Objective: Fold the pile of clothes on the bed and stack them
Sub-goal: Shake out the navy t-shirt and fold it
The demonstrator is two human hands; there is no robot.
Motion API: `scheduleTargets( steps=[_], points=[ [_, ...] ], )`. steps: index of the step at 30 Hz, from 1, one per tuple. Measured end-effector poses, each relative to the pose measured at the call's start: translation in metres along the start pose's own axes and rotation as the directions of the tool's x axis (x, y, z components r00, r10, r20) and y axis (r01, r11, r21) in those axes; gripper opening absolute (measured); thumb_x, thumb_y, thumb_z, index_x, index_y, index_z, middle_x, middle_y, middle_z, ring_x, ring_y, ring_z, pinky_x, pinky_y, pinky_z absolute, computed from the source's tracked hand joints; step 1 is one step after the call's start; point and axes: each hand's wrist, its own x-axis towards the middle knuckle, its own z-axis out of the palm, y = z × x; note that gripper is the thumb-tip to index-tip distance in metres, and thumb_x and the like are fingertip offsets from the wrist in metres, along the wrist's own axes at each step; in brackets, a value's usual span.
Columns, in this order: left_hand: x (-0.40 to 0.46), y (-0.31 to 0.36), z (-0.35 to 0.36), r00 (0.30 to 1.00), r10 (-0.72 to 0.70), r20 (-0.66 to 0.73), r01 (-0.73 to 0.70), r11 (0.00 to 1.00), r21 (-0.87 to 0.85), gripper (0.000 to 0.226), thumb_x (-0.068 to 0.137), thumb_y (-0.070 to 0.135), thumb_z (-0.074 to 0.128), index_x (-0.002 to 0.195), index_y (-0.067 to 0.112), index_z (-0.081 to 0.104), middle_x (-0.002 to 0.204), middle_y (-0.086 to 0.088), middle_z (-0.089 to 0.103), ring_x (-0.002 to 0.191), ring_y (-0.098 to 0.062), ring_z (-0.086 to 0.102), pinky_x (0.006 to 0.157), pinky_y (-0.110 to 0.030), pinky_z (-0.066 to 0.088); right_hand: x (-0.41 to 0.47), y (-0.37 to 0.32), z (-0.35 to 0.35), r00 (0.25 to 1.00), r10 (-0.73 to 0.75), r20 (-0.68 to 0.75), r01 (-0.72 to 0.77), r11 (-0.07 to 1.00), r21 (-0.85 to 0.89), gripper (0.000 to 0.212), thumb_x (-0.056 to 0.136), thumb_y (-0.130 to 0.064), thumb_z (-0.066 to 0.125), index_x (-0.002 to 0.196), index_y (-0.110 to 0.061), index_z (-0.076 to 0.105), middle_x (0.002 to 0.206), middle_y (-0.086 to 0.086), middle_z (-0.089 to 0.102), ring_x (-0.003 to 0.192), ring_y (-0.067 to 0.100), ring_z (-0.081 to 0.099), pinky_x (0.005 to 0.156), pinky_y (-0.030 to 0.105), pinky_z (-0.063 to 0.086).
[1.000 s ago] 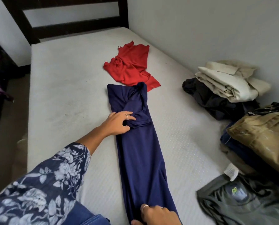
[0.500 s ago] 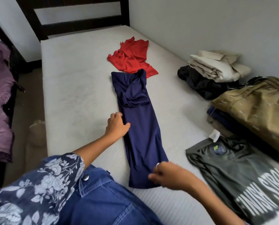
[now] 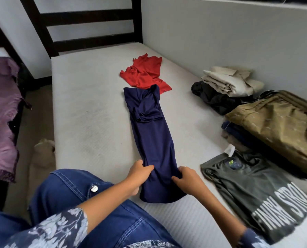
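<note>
Both hands grip the navy garment (image 3: 150,138) near the bed's (image 3: 88,122) near edge — left hand (image 3: 139,171) pinching one side, right hand (image 3: 186,178) the other — lengthwise along the mattress middle.

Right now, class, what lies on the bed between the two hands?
In the head view, the near end of the long navy garment lies between them; the left hand and right hand grip its two edges.

White mattress (image 3: 88,111) under navy garment (image 3: 152,140), red shirt (image 3: 145,74), folded stacks (image 3: 274,120).
</note>
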Motion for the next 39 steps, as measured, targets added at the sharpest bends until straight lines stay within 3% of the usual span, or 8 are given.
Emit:
scheduleTargets(
  steps=[4,13,21,26,29,33,36,39],
  points=[
    [-0.033,-0.001,0.005,0.986,-0.086,0.141,0.102,0.989,-0.109,0.015,0.09,0.007,0.058,0.103,0.015,0.054,0.099,-0.004,0.066,0.088,-0.018,0.063,0.069,-0.031,0.056,-0.016,0.016,-0.019,0.983,-0.028,0.183,-0.078,0.833,0.548,0.017,0.083,-0.007,0.06,0.1,-0.002,0.064,0.089,0.011,0.069,0.078,0.018,0.062,0.07,0.032,0.046],
    [-0.054,0.012,-0.015,0.977,-0.018,0.213,0.021,1.0,-0.012,0.071,0.088,0.021,0.065,0.144,0.036,0.024,0.121,0.005,0.058,0.088,-0.011,0.065,0.071,-0.027,0.057,-0.03,0.025,-0.064,0.937,-0.183,0.297,-0.143,0.573,0.807,0.046,0.084,0.009,0.063,0.118,-0.018,0.048,0.082,0.018,0.072,0.072,0.025,0.067,0.067,0.032,0.052],
    [-0.006,0.092,-0.052,0.942,-0.139,0.305,0.297,0.768,-0.568,0.033,0.099,0.0,0.033,0.079,-0.003,0.058,0.047,-0.015,0.062,0.032,-0.01,0.057,0.031,-0.011,0.041,0.041,-0.043,-0.11,0.935,-0.226,0.272,-0.215,0.249,0.945,0.03,0.094,0.0,0.046,0.079,0.007,0.07,0.077,0.018,0.07,0.063,0.019,0.071,0.052,0.017,0.054],
    [0.06,0.115,-0.057,0.973,-0.11,0.202,0.223,0.672,-0.706,0.041,0.103,0.03,0.036,0.116,-0.006,0.049,0.094,-0.027,0.069,0.077,-0.027,0.073,0.049,-0.023,0.055,0.121,-0.063,-0.103,0.942,-0.14,0.306,-0.301,0.058,0.952,0.057,0.099,-0.046,0.043,0.126,0.004,0.039,0.11,0.036,0.059,0.09,0.038,0.07,0.062,0.031,0.06],
    [0.086,0.105,-0.05,0.982,-0.127,0.139,0.187,0.724,-0.664,0.056,0.103,0.04,0.032,0.148,0.008,0.019,0.124,-0.026,0.059,0.109,-0.036,0.062,0.059,-0.029,0.056,0.139,-0.062,-0.084,0.975,-0.014,0.221,-0.213,0.223,0.951,0.052,0.099,-0.044,0.044,0.136,-0.01,0.029,0.115,0.032,0.055,0.088,0.036,0.067,0.074,0.037,0.059],
    [0.109,0.083,-0.039,0.972,0.125,-0.201,-0.154,0.979,-0.135,0.038,0.096,0.026,0.051,0.132,0.014,0.045,0.094,-0.004,0.064,0.076,-0.023,0.066,0.066,-0.031,0.051,0.127,-0.039,-0.047,0.953,-0.215,-0.211,0.298,0.778,0.553,0.042,0.091,-0.037,0.06,0.125,-0.013,0.052,0.11,0.008,0.065,0.092,0.019,0.066,0.088,0.033,0.053],
    [0.128,0.067,-0.04,0.656,0.747,-0.108,-0.605,0.607,0.515,0.027,0.087,0.028,0.054,0.111,0.019,0.064,0.102,0.0,0.063,0.093,-0.021,0.063,0.087,-0.036,0.05,0.123,-0.006,-0.014,0.677,-0.726,-0.123,0.699,0.686,-0.203,0.065,0.084,-0.061,0.054,0.133,-0.018,0.051,0.135,0.002,0.056,0.124,0.017,0.052,0.106,0.028,0.038],
    [0.139,0.067,-0.038,0.561,0.786,0.26,-0.717,0.305,0.627,0.04,0.089,0.04,0.045,0.122,0.025,0.064,0.135,0.004,0.055,0.129,-0.016,0.047,0.104,-0.038,0.04,0.126,0.008,0.003,0.649,-0.76,-0.008,0.678,0.583,-0.448,0.074,0.088,-0.072,0.033,0.142,-0.022,0.042,0.148,-0.002,0.045,0.136,0.016,0.041,0.11,0.034,0.028]
  ],
)
